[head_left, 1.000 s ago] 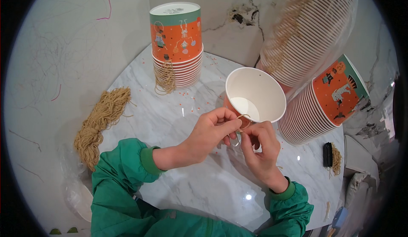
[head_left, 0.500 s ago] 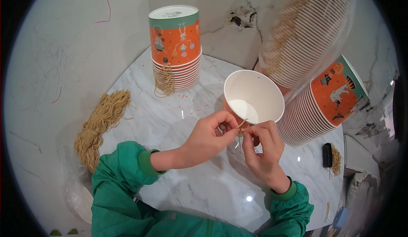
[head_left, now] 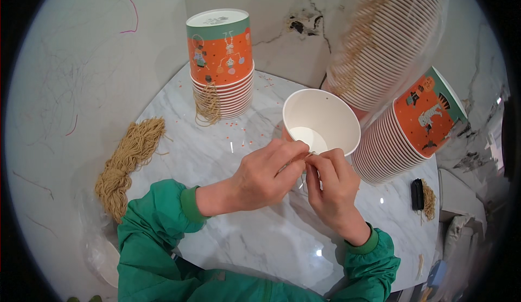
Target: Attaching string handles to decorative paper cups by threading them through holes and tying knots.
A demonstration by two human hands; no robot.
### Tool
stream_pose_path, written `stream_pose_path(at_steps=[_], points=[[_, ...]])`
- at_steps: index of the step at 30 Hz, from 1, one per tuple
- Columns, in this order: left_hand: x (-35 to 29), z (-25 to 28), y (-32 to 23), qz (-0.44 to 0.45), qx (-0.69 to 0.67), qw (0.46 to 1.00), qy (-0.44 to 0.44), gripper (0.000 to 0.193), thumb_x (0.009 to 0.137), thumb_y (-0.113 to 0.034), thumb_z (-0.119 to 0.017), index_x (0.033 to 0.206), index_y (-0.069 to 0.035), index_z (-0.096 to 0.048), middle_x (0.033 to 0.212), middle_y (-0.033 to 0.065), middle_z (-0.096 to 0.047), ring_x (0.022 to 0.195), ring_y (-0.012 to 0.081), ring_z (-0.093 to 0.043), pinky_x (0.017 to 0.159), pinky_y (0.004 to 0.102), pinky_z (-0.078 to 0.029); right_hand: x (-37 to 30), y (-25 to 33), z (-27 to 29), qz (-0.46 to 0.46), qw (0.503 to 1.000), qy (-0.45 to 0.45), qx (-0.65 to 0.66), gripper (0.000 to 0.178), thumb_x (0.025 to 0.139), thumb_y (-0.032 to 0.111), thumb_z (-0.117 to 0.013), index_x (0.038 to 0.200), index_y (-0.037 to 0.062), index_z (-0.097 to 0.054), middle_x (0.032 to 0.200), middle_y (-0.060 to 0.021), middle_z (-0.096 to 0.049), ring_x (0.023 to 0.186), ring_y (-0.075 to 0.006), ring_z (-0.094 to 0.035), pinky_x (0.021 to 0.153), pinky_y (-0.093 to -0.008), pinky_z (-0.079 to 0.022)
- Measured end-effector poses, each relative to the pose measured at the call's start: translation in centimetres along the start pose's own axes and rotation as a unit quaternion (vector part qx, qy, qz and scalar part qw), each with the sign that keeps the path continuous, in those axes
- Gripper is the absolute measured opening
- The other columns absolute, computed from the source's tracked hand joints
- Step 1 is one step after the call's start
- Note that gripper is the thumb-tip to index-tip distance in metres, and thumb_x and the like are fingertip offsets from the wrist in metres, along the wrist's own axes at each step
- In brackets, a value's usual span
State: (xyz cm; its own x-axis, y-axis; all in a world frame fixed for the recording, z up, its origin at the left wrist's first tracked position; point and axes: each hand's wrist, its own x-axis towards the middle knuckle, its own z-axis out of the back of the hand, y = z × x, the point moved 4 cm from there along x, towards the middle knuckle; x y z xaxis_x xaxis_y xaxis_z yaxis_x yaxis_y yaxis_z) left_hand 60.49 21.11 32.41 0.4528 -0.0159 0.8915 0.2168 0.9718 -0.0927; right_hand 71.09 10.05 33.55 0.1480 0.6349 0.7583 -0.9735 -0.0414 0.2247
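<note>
A wide paper bucket (head_left: 320,112), white inside and orange outside, stands upright on the table with its mouth toward me. At its near rim my left hand (head_left: 268,174) and my right hand (head_left: 334,193) almost meet, both pinching a thin tan string (head_left: 310,154). The left fingers curl over the string and partly hide it; thumb and forefinger of the right hand close on it from the other side. A short bit of string hangs below the fingertips. How the string runs at the rim is hidden by my fingers.
An upside-down bucket stack (head_left: 221,58) with tan string loops stands at the back left. A tan yarn hank (head_left: 127,166) lies left. Tall bagged buckets (head_left: 385,42) and another leaning stack (head_left: 393,139) rise at right. A black object (head_left: 417,194) lies beside more string (head_left: 429,200) near the table edge.
My left hand has rolled over, its back now more upward and its fingers closer to the right hand. The right fingers have moved slightly up and left. Both still pinch the string.
</note>
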Motion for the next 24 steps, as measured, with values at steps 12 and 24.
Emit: stream_pose_path(at_steps=[12, 24], points=[[-0.4, -0.1, 0.7, 0.046, -0.086, 0.995, 0.028, 0.028, 0.07, 0.011, -0.07, 0.094, -0.001, -0.063, 0.099, 0.0107, -0.068, 0.079, 0.0276, -0.065, 0.062, 0.0347, -0.053, 0.0, 0.3, -0.1, 0.076, 0.995, -0.01, -0.064, 0.024, 0.073, 0.0, -0.07, 0.097, 0.0003, -0.069, 0.084, -0.0069, -0.056, 0.07, -0.0218, -0.06, 0.058, -0.0333, -0.047], [-0.7, 0.0, 1.7, 0.359, -0.317, 0.873, 0.091, 0.014, 0.09, 0.002, -0.067, 0.101, -0.004, -0.063, 0.098, 0.0023, -0.065, 0.086, 0.0092, -0.061, 0.072, 0.0241, -0.05, -0.5, -0.1, 0.1, 0.01, 1.0, -0.006, 0.028, 0.023, 0.076, -0.004, -0.075, 0.097, 0.002, -0.069, 0.087, -0.0072, -0.062, 0.069, -0.0225, -0.065, 0.057, -0.0328, -0.05]])
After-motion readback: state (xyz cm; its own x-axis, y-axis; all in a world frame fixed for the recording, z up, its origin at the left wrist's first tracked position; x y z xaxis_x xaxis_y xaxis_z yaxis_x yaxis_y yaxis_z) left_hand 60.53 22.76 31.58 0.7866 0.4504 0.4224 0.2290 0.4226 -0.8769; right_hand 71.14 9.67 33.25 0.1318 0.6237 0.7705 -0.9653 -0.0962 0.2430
